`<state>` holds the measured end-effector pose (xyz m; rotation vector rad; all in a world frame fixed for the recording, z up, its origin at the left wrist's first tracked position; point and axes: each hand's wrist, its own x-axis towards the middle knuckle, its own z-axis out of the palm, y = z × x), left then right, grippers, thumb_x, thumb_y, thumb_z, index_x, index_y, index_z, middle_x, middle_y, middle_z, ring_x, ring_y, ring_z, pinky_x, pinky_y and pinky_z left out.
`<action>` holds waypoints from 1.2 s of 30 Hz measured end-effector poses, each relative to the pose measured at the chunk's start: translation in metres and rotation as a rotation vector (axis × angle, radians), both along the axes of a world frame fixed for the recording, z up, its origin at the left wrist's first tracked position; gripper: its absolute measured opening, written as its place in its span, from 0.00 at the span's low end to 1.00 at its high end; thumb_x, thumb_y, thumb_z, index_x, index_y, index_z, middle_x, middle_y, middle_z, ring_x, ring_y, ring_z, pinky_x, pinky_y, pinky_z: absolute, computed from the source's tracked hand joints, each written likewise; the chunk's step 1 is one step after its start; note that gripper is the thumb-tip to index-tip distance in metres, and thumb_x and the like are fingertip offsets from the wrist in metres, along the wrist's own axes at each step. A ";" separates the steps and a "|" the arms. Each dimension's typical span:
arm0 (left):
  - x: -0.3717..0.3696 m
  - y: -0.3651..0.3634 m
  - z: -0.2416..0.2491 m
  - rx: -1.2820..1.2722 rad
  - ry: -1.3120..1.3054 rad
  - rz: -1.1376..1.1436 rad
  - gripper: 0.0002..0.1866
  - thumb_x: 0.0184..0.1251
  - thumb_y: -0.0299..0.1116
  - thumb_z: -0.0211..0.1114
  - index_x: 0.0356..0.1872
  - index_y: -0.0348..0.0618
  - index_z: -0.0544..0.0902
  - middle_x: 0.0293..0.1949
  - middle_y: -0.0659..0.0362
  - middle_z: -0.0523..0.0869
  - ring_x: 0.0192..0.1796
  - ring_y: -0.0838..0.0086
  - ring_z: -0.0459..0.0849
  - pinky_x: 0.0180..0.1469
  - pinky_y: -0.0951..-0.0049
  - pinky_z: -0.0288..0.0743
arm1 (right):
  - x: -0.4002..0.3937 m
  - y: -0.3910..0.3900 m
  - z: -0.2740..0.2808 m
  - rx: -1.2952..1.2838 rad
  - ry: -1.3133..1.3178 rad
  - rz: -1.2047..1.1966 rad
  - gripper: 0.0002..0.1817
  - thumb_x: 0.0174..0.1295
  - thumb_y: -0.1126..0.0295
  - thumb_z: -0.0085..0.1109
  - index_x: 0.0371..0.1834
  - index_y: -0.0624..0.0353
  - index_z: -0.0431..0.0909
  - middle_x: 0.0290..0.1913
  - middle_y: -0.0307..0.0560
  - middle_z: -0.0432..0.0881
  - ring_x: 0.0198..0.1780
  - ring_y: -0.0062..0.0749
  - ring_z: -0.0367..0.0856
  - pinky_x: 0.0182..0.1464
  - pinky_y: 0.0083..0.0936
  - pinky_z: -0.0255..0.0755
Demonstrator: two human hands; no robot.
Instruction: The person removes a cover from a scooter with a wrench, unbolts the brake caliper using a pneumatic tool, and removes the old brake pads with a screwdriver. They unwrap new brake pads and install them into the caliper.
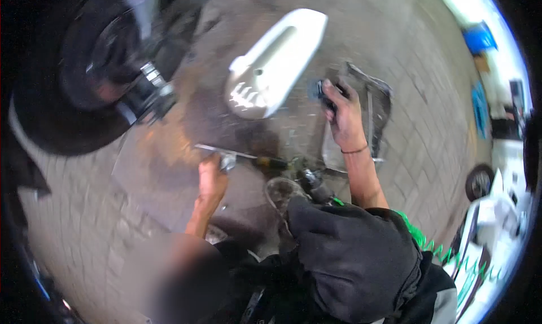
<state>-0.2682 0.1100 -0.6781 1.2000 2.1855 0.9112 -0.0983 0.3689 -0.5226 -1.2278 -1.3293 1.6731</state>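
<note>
Blur softens the whole view. My right hand (342, 106) is closed round a small dark object (323, 91) with a grey-blue end; its kind I cannot tell. Under that wrist is a shallow tray (382, 101) with a dark rim. My left hand (211, 174) is lower, over the brown mat, fingers closed on a small silvery piece (228, 162). Right at its fingertips runs a screwdriver (270, 162) with a thin shaft and a yellow-and-black handle. An air tool (317, 186) with a green fitting lies near my feet.
A white vehicle body panel (276, 64) lies beyond my hands. At the left stands a dark wheel (42, 118) with a metal part beside it. A coiled green hose (437, 250) trails off right, toward a white vehicle (497, 211). Paving bricks (420, 132) surround the brown mat (152, 180).
</note>
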 end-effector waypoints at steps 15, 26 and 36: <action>0.165 0.160 0.057 0.150 -0.446 -0.404 0.30 0.58 0.42 0.80 0.55 0.32 0.80 0.53 0.37 0.81 0.58 0.42 0.81 0.61 0.50 0.74 | 0.168 -0.032 0.065 0.087 -0.074 -0.406 0.08 0.76 0.63 0.60 0.43 0.56 0.79 0.37 0.35 0.80 0.26 0.12 0.63 0.25 0.15 0.56; 0.064 0.046 0.007 0.170 -1.455 0.335 0.27 0.80 0.52 0.59 0.61 0.37 0.81 0.53 0.56 0.87 0.52 0.69 0.85 0.58 0.67 0.76 | 0.022 -0.103 -0.001 -0.020 -0.490 0.666 0.14 0.68 0.64 0.68 0.45 0.66 0.81 0.36 0.46 0.85 0.38 0.26 0.78 0.46 0.31 0.75; -0.109 -0.018 0.086 0.675 -0.854 0.560 0.18 0.82 0.41 0.56 0.60 0.37 0.78 0.51 0.52 0.84 0.56 0.62 0.85 0.62 0.59 0.78 | -0.040 -0.129 -0.136 0.395 -0.643 1.076 0.20 0.62 0.59 0.71 0.46 0.67 0.83 0.40 0.65 0.87 0.44 0.66 0.85 0.49 0.49 0.77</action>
